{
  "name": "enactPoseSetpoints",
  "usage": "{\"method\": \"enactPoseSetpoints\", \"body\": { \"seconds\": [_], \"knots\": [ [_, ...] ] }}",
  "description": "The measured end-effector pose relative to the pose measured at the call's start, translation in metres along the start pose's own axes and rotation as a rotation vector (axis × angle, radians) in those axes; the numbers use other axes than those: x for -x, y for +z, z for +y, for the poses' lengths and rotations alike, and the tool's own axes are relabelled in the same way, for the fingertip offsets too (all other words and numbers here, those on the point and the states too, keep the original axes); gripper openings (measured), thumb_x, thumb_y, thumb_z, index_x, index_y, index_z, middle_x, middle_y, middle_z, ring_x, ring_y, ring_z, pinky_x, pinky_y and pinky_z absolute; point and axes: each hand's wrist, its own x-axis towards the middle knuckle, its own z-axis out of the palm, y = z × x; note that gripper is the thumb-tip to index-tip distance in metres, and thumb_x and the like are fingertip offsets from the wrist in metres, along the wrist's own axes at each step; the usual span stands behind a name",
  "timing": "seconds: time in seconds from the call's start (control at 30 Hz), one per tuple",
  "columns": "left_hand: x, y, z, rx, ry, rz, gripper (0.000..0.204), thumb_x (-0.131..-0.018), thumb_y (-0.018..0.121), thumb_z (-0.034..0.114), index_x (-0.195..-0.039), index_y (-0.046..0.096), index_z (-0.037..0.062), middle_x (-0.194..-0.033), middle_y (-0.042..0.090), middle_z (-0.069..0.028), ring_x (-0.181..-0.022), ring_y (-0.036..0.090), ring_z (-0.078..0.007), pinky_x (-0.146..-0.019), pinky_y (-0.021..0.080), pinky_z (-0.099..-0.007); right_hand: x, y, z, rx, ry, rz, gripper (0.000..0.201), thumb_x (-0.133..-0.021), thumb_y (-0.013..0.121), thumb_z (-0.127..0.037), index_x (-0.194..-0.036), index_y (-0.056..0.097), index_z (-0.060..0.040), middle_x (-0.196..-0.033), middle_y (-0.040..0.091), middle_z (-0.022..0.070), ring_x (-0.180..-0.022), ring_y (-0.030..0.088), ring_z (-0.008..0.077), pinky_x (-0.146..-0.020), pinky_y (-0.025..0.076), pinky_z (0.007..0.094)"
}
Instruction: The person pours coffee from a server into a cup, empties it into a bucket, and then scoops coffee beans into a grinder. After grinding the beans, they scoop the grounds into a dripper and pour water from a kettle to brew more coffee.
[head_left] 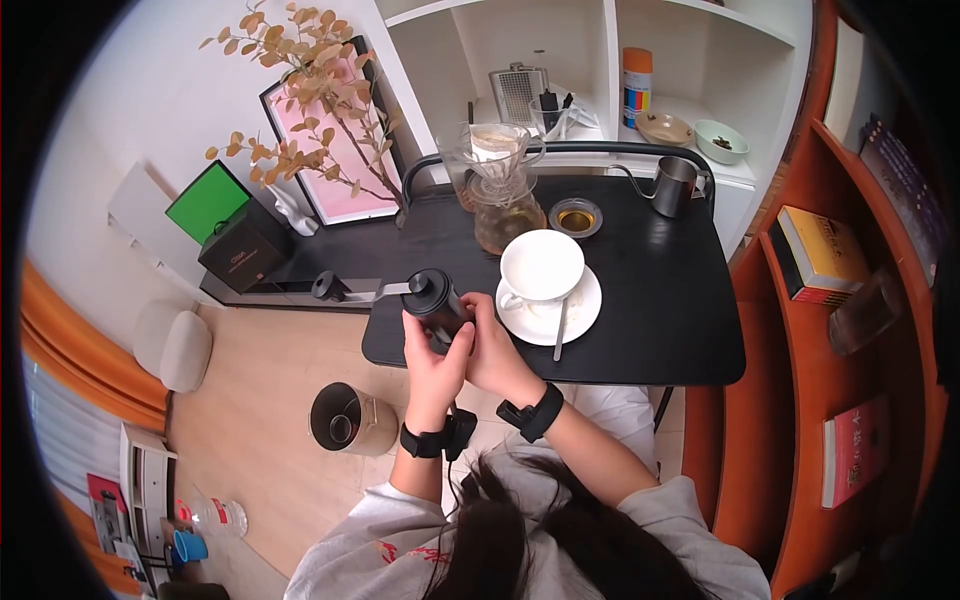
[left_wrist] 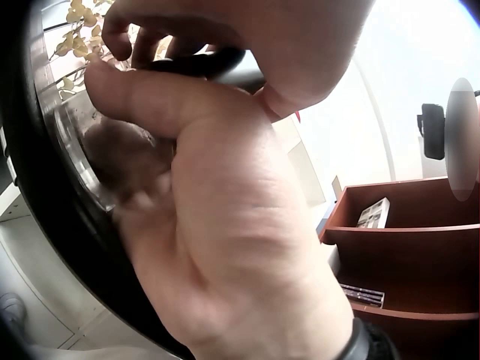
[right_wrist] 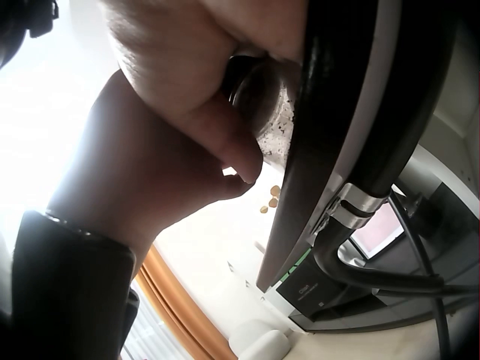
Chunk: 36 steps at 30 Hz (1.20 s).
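Observation:
A black hand coffee grinder (head_left: 434, 302) is held over the front left edge of the black table (head_left: 660, 320), its crank arm pointing left to a dark knob (head_left: 328, 287). My left hand (head_left: 432, 375) grips its body from the left. Around the lower part, from the right, my right hand (head_left: 497, 358) holds it too. In the right wrist view, a clear part with dark specks (right_wrist: 277, 139) shows beside the fingers. Just right of the hands stands a white cup (head_left: 543, 264) on a saucer (head_left: 585, 325), with a spoon (head_left: 561, 328) lying across the saucer.
Behind the cup are a glass carafe (head_left: 505, 222) with a dripper (head_left: 500, 160), and a small dish of brown liquid (head_left: 577, 218). A gooseneck kettle (head_left: 676, 187) stands at the back right. A bin (head_left: 370, 425) is on the floor left; a wooden bookshelf (head_left: 790, 400) rises on the right.

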Motion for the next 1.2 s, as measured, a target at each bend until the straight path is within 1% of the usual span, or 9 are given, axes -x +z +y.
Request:
{"method": "enactPoseSetpoints", "body": {
  "seconds": [0.1,0.2,0.3,0.4,0.5,0.6,0.7,0.9,1.2],
  "knots": [
    [-0.001,0.001,0.005,-0.045,0.004,0.033,0.052,-0.075,0.081,0.016,-0.115,0.049,0.0034,-0.102,0.064,-0.0091,-0.092,0.061,-0.0182,-0.083,0.048,-0.0323,0.001,-0.001,-0.006,-0.012,0.016,-0.002,0.058,-0.080,0.068,-0.005,-0.125,0.032,0.0000,-0.112,0.055,0.0219,-0.103,0.060,0.0316,-0.087,0.047,0.0366],
    [-0.002,0.003,0.003,-0.209,0.019,0.096,0.056,-0.074,0.082,0.017,-0.116,0.048,0.0017,-0.102,0.064,-0.0108,-0.092,0.062,-0.0194,-0.082,0.049,-0.0324,0.000,0.003,0.005,-0.034,-0.042,0.022,0.056,-0.079,0.069,-0.005,-0.122,0.034,0.0007,-0.110,0.054,0.0254,-0.103,0.061,0.0375,-0.084,0.049,0.0402],
    [-0.003,0.007,0.007,-0.128,-0.051,0.121,0.060,-0.073,0.084,0.019,-0.116,0.047,0.0000,-0.101,0.064,-0.0120,-0.092,0.063,-0.0207,-0.081,0.049,-0.0331,-0.001,0.004,0.008,-0.016,-0.058,0.023,0.057,-0.078,0.070,-0.006,-0.122,0.034,0.0010,-0.111,0.054,0.0256,-0.103,0.061,0.0375,-0.084,0.049,0.0401],
    [-0.006,0.008,0.009,-0.176,0.001,0.078,0.060,-0.073,0.083,0.018,-0.117,0.046,-0.0014,-0.102,0.064,-0.0137,-0.091,0.063,-0.0218,-0.081,0.050,-0.0347,-0.001,0.002,0.004,-0.017,-0.025,0.010,0.059,-0.078,0.071,-0.006,-0.123,0.034,0.0012,-0.112,0.053,0.0256,-0.103,0.060,0.0382,-0.083,0.049,0.0403],
    [-0.003,0.000,0.003,-0.001,-0.051,-0.038,0.063,-0.078,0.077,0.007,-0.130,0.041,0.0014,-0.114,0.060,-0.0107,-0.107,0.057,-0.0192,-0.095,0.045,-0.0329,-0.001,0.000,-0.003,0.015,0.005,0.017,0.060,-0.077,0.072,-0.005,-0.123,0.034,0.0010,-0.112,0.054,0.0253,-0.104,0.060,0.0380,-0.084,0.050,0.0399],
    [-0.005,-0.010,-0.020,0.292,-0.042,-0.151,0.061,-0.079,0.073,0.000,-0.132,0.043,0.0011,-0.125,0.058,-0.0146,-0.114,0.056,-0.0215,-0.100,0.044,-0.0355,0.000,0.000,-0.008,-0.010,0.002,0.027,0.061,-0.076,0.071,-0.003,-0.123,0.034,0.0008,-0.113,0.054,0.0251,-0.105,0.060,0.0372,-0.086,0.050,0.0396],
    [-0.009,-0.016,-0.013,0.297,-0.023,-0.216,0.058,-0.077,0.072,-0.005,-0.129,0.046,0.0008,-0.129,0.057,-0.0163,-0.117,0.056,-0.0227,-0.102,0.044,-0.0362,0.000,0.000,-0.008,-0.023,0.002,0.032,0.061,-0.076,0.072,-0.002,-0.124,0.034,0.0007,-0.113,0.055,0.0249,-0.106,0.061,0.0368,-0.086,0.051,0.0396],
    [-0.010,-0.014,-0.006,0.224,-0.089,-0.100,0.048,-0.074,0.079,0.001,-0.114,0.055,-0.0008,-0.108,0.065,-0.0096,-0.101,0.062,-0.0173,-0.091,0.047,-0.0316,0.000,0.003,-0.002,-0.011,0.005,0.045,0.061,-0.077,0.072,-0.004,-0.124,0.033,0.0011,-0.113,0.055,0.0248,-0.104,0.061,0.0371,-0.084,0.051,0.0397],
    [-0.017,-0.008,-0.002,0.166,-0.099,-0.023,0.042,-0.069,0.084,0.008,-0.103,0.060,-0.0017,-0.098,0.068,-0.0074,-0.092,0.064,-0.0154,-0.084,0.049,-0.0294,-0.001,0.002,-0.004,-0.053,0.016,0.047,0.064,-0.076,0.073,-0.005,-0.125,0.032,0.0024,-0.112,0.056,0.0244,-0.101,0.063,0.0364,-0.083,0.052,0.0397]
  ]
}}
